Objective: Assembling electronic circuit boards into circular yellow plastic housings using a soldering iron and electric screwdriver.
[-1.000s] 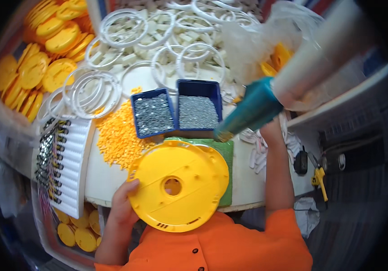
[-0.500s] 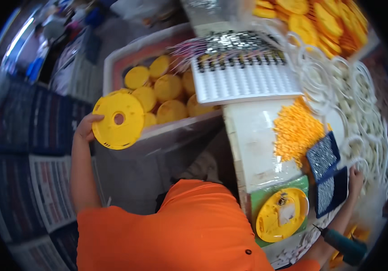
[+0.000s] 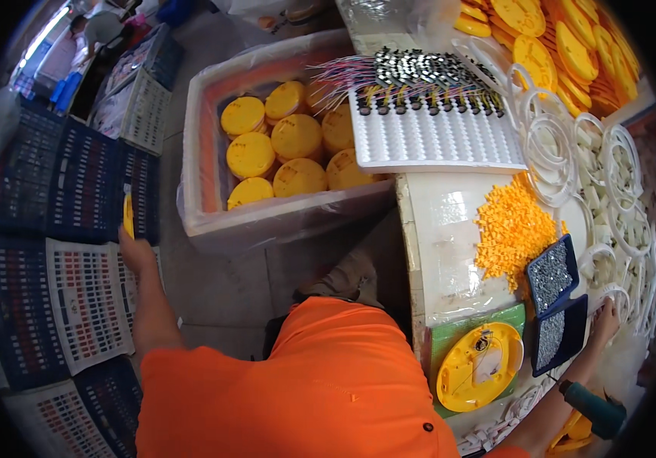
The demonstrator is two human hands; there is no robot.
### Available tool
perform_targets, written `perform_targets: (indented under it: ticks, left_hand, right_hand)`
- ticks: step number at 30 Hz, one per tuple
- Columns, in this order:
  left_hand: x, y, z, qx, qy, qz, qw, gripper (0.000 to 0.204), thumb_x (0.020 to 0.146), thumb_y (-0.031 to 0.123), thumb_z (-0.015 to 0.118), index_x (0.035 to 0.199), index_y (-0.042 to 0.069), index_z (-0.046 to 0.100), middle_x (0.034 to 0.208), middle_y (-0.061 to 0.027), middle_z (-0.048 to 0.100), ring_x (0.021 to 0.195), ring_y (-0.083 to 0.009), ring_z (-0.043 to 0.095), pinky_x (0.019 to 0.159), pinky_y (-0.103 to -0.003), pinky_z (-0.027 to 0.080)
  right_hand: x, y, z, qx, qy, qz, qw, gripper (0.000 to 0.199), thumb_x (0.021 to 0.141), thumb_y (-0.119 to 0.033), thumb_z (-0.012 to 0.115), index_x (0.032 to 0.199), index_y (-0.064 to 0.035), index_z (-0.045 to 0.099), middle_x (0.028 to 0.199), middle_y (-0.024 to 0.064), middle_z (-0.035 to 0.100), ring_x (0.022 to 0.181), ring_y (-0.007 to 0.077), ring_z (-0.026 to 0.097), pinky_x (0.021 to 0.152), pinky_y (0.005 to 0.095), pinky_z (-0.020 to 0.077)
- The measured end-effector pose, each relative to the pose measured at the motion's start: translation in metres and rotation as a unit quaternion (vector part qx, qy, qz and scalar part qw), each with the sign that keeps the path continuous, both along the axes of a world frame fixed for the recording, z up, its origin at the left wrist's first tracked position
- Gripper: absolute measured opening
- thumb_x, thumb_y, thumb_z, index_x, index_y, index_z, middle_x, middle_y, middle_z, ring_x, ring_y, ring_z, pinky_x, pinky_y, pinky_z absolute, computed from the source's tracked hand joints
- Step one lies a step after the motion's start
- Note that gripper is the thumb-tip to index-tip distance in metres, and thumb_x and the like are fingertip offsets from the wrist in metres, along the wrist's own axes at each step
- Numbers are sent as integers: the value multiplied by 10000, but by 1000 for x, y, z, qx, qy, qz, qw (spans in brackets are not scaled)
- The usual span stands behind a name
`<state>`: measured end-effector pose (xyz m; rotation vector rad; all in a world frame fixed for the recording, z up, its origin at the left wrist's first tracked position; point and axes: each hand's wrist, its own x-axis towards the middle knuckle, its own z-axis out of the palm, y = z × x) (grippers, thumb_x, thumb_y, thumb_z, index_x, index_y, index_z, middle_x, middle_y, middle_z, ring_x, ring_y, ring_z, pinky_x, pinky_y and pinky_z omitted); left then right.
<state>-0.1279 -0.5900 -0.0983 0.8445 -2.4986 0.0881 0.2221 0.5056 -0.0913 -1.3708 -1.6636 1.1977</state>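
Note:
At the left, my left hand (image 3: pixel 137 250) is closed on a yellow round plastic cover (image 3: pixel 128 216), now seen nearly edge-on beside the blue and white crates. My right hand (image 3: pixel 605 320) reaches to the right side of the table, its fingers together at a white plastic ring (image 3: pixel 615 293) on the edge of the pile of white loops. Its fingertips are partly hidden. On the table before me, a yellow round housing (image 3: pixel 456 382) lies on a green pad (image 3: pixel 441 340), with a small round part and a pale piece inside it.
A plastic-lined bin (image 3: pixel 290 217) holds stacked yellow discs (image 3: pixel 299 177). A white ribbed tray (image 3: pixel 438 141) of wired parts overhangs it. Small orange pieces (image 3: pixel 512 229) and two blue trays of screws (image 3: pixel 553 271) lie nearby. A green electric screwdriver (image 3: pixel 595 408) is by my right forearm. Crates (image 3: pixel 87 282) stand left.
My left hand has turned the yellow cover from face-on to edge-on and moved it left, away from the bin. My right hand stays by the white loops. The view has shifted slightly.

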Motion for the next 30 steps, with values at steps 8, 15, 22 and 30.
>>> perform_targets:
  ticks: [8,15,22,30]
  left_hand:
    - [-227,113,17,-1,252,-445,859,467,883,-32,510,1345,-23,582,1247,-260,651,1175,-380,628,1019,-425,490]
    - [-132,386,137,622,232,-473,579,570,1006,292,610,1431,-54,452,1401,-206,556,1193,-332,620,1017,-421,513]
    - [-37,510,104,813,-139,-479,302,480,1028,173,492,1457,-31,424,1438,-192,511,1288,-315,552,1082,-439,469]
    - [-6,509,97,790,-231,-513,243,475,1037,190,466,1449,-34,397,1424,-187,515,1285,-296,560,1080,-421,473]
  right_hand:
    - [93,3,91,170,144,166,961,260,1043,-243,458,1051,-46,627,1014,99,659,907,210,620,842,395,516]
    - [11,-158,173,133,-12,-62,989,302,1003,-309,532,1087,-58,677,757,15,560,658,172,534,660,349,451]
    - [124,-129,193,317,-102,-86,939,353,926,-288,631,1061,29,708,890,76,691,813,212,625,747,348,487]
    - [97,-180,226,38,-146,-146,978,537,920,-534,542,1165,-75,673,949,82,713,733,125,622,601,283,458]
